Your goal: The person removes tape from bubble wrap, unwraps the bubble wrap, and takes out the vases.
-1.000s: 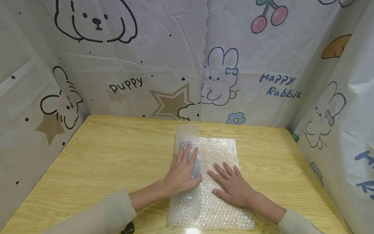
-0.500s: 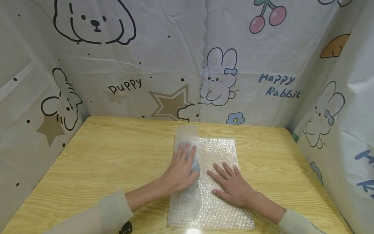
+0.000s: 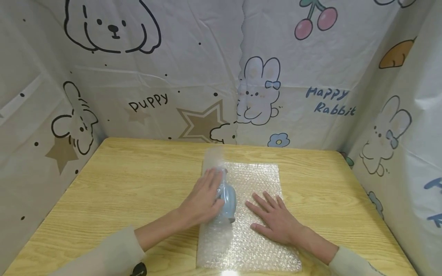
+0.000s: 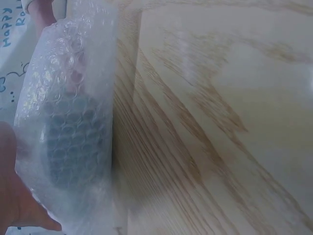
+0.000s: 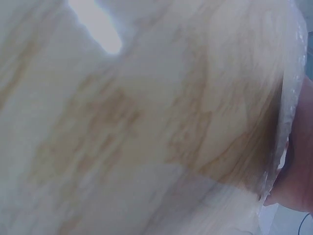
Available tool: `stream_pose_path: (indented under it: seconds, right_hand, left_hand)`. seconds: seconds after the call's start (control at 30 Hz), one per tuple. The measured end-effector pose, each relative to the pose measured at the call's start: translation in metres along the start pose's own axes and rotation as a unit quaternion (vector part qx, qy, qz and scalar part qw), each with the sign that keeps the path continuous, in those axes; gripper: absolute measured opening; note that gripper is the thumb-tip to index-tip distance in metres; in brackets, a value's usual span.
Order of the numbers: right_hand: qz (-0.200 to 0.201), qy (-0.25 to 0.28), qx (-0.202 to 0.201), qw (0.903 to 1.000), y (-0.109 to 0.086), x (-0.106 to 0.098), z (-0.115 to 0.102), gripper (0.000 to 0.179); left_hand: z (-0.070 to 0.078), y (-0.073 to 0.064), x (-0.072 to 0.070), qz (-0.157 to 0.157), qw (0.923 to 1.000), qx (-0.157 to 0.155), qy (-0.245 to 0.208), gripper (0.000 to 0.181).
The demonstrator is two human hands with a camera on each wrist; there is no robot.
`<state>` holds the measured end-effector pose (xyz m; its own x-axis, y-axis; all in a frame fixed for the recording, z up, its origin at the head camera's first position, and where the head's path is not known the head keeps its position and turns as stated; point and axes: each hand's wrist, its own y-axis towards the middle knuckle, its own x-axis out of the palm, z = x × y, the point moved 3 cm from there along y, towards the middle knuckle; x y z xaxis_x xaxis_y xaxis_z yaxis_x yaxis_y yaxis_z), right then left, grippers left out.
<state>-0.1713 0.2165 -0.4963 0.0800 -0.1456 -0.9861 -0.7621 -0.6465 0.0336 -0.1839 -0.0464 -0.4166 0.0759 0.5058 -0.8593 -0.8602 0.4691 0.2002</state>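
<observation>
A light blue, narrow-necked vase (image 3: 229,199) lies on its side on a sheet of bubble wrap (image 3: 257,178). The sheet's left part is folded over, so the flap covers the vase's left side while its right side shows bare. On that flap rests my left hand (image 3: 200,199), fingers reaching away from me and thumb beside the vase. Through the bubbles, the left wrist view shows the vase as a dark bluish shape (image 4: 73,137). My right hand (image 3: 276,220) lies flat with spread fingers on the sheet's right half; part of it shows at the right wrist view's edge.
The wood-grain table (image 3: 145,180) extends on both sides of the wrap. A printed cloth (image 3: 193,76) hangs behind and along both sides. A small black object (image 3: 139,269) shows near the front edge beneath my left sleeve.
My left hand has shifted left, and the flap's edge has drawn left with it, baring the vase's right side. My right hand has stayed in place.
</observation>
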Motion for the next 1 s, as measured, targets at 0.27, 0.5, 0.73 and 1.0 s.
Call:
stream_pose_path:
  seconds: [0.27,0.5,0.73,1.0]
  right_hand:
    - [0.003,0.003,0.001,1.0000,0.000,-0.001,-0.001,0.065]
    - [0.008,-0.002,-0.003,1.0000,0.000,0.000,-0.002,0.065]
    - [0.003,0.001,-0.003,1.0000,0.000,0.000,-0.003,0.066]
    - [0.011,-0.002,-0.005,0.9999,0.000,-0.002,-0.003,0.065]
  left_hand:
    - [-0.013,-0.009,-0.006,0.003,0.9997,0.011,0.020,0.082]
    - [-0.025,-0.018,-0.011,0.010,0.9998,0.006,0.014,0.080]
    - [-0.042,-0.032,-0.011,0.010,0.9998,-0.006,-0.015,0.079]
    - [-0.059,-0.045,-0.016,0.022,0.9981,-0.022,-0.053,0.080]
